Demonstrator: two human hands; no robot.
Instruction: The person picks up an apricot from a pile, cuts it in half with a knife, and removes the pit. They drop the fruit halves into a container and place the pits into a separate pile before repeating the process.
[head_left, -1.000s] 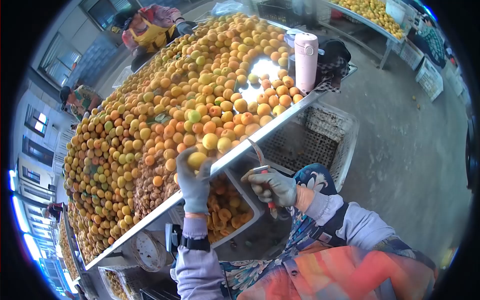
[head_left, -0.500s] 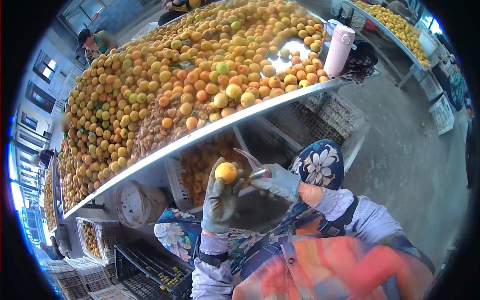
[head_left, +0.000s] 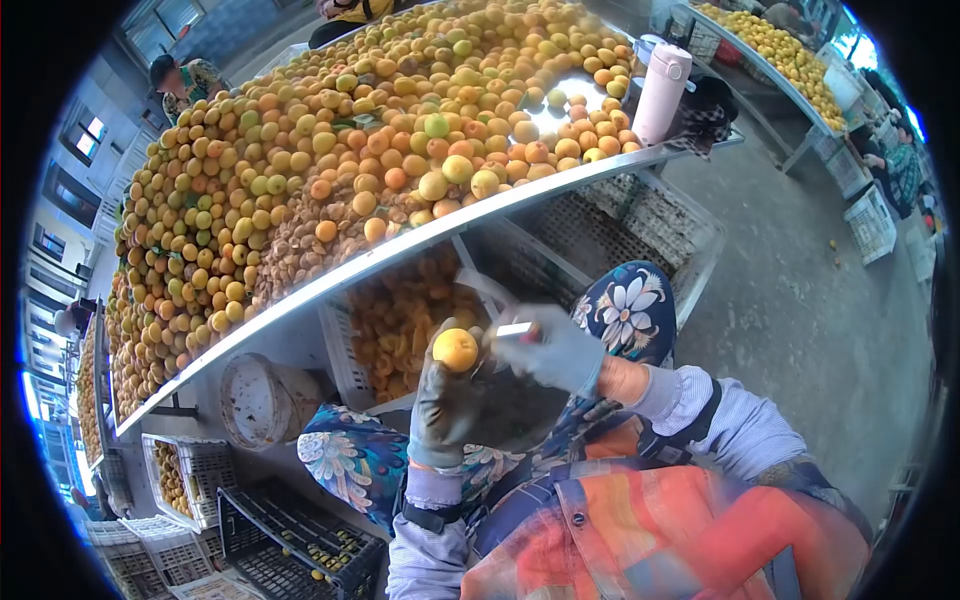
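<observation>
In front of my lap, my left hand [head_left: 443, 412], in a grey glove, grips a whole orange-yellow apricot [head_left: 455, 350] with its top facing up. Close to its right is my right hand [head_left: 562, 356], also gloved and blurred by motion. It is closed around the handle of a curved knife [head_left: 517, 332], whose smeared blade points up and left, apart from the apricot. Beyond both hands, a white crate [head_left: 345, 352] under the table edge holds split apricot pieces [head_left: 408, 310].
A metal-edged table [head_left: 330, 283] carries heaped apricots [head_left: 300, 150] and a pile of brown pits [head_left: 300, 245]. A pink flask [head_left: 662, 95] stands at its right corner. A bucket [head_left: 262, 400] and crates [head_left: 300, 540] sit at lower left. Other people [head_left: 185, 85] sit farther off.
The right hand and knife have shifted slightly and turned, now blurred. The apricot stays in the left hand, its fingers now wrapped lower around it. The whole view has shifted slightly left.
</observation>
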